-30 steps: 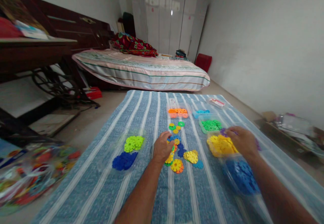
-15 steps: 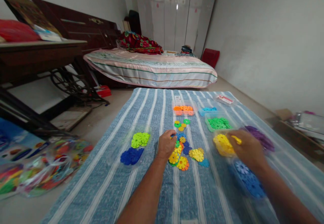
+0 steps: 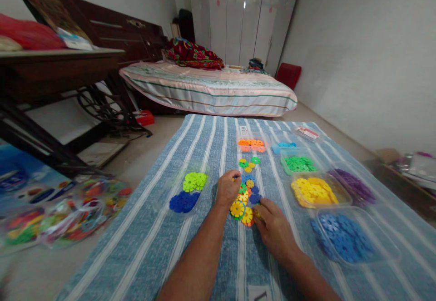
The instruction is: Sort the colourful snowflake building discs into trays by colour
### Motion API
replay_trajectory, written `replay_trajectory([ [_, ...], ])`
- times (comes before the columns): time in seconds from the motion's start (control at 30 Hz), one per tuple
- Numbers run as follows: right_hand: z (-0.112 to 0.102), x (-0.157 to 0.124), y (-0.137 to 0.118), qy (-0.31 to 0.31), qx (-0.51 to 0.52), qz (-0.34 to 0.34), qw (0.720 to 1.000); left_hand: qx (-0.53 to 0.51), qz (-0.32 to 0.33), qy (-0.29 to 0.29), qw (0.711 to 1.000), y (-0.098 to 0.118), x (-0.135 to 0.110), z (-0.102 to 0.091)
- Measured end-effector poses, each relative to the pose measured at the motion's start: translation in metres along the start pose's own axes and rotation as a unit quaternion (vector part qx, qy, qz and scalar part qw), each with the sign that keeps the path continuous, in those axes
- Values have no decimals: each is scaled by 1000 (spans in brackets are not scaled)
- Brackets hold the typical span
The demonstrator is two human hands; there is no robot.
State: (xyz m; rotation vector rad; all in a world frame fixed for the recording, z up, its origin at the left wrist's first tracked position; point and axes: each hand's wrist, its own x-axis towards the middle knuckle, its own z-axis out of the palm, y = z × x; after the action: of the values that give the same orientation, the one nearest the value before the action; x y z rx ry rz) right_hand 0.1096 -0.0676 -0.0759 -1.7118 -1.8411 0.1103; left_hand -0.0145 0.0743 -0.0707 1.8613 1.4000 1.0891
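My left hand [image 3: 229, 188] is closed in a pinch at the left edge of a cluster of flower-shaped plastic discs. A small blue and yellow bit shows at its fingertips, too small to name surely. My right hand [image 3: 275, 226] has its fingers closed on a yellow flower disc [image 3: 259, 214], mostly covered by the fingers, at the cluster's right side. Between the hands lie yellow discs [image 3: 237, 209], with orange and green ones under them, and dark blue discs [image 3: 254, 195]. Beyond them are a few green and yellow discs [image 3: 255, 160].
Right of the hands stand clear tubs of yellow discs [image 3: 313, 192], blue discs [image 3: 344, 237], green discs [image 3: 299, 164] and purple discs [image 3: 352, 185]. Orange discs [image 3: 251, 145] sit in a tub at the back. On the left, a tub holds lime discs [image 3: 195, 181] and navy discs [image 3: 184, 201].
My right hand has come left from the yellow tub to the cluster, bringing a yellow disc. My left hand stays beside the cluster. The view has shifted slightly.
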Motion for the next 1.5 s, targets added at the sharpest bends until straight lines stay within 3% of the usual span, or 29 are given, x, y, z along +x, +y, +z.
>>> replay_trajectory([
  [0.13, -3, -7, 5, 42, 108, -10, 993, -14, -12, 5, 1000, 0, -1, -1],
  [0.4, -17, -7, 7, 71, 182, 57, 979, -31, -38, -8, 999, 4, -1, -5],
  [0.63, -24, -5, 15, 55, 172, 113, 977, -28, -43, -11, 999, 5, 0, -3],
  [0.87, -29, -3, 18, 45, 152, 74, 985, -15, -34, -8, 999, 7, -1, -5],
  [1.0, -34, -1, 19, 75, 197, 138, 968, -10, -43, -13, 999, 7, 0, -5],
  [1.23, -41, 4, 15, 128, 282, 268, 912, -10, -47, -14, 999, 6, 1, -3],
  [1.37, -56, 11, 21, 148, 223, 208, 941, -19, -44, -11, 999, 4, 1, -2],
  [1.5, -84, 23, 40, 254, 23, 108, 961, -23, -42, -5, 999, 3, 1, -1],
])
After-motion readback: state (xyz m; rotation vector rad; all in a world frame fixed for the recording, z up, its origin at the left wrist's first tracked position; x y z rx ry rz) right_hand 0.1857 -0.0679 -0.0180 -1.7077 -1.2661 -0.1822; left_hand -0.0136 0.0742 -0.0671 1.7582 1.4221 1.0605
